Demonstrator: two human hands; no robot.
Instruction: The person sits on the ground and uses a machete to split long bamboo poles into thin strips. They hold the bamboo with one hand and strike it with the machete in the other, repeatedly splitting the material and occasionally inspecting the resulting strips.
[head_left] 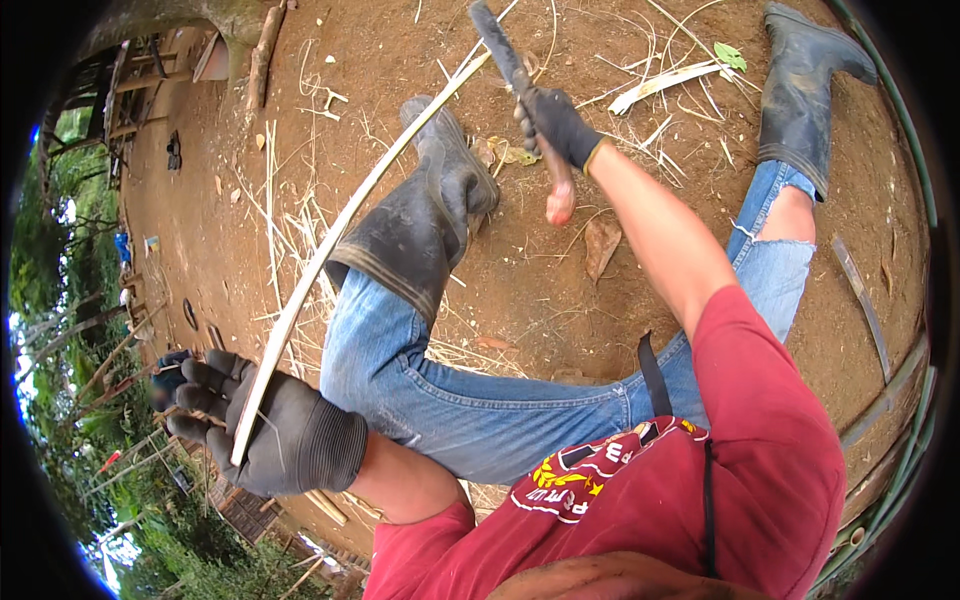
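Observation:
My left hand [290, 435], in a dark grey glove, is at the lower left with its fingers stretched out and apart. A long, pale, split strip [325, 245], like bamboo or cane, lies across that hand. From there it rises in a curve past my left boot to the top of the view. My right hand [560, 122], in a black glove, is closed round the handle of a knife [497, 42]. The dark blade points up and left, close to the strip's far part; whether they touch I cannot tell. A reddish rounded handle end sticks out below that hand.
Two dark rubber boots [405, 235] [800, 95] stand out from my legs on brown soil. Pale shavings [300, 235] and a split piece [665, 88] litter the ground. A flat metal-like strip [862, 305] lies at right, near green poles [905, 460]. A stick [264, 55] lies at upper left.

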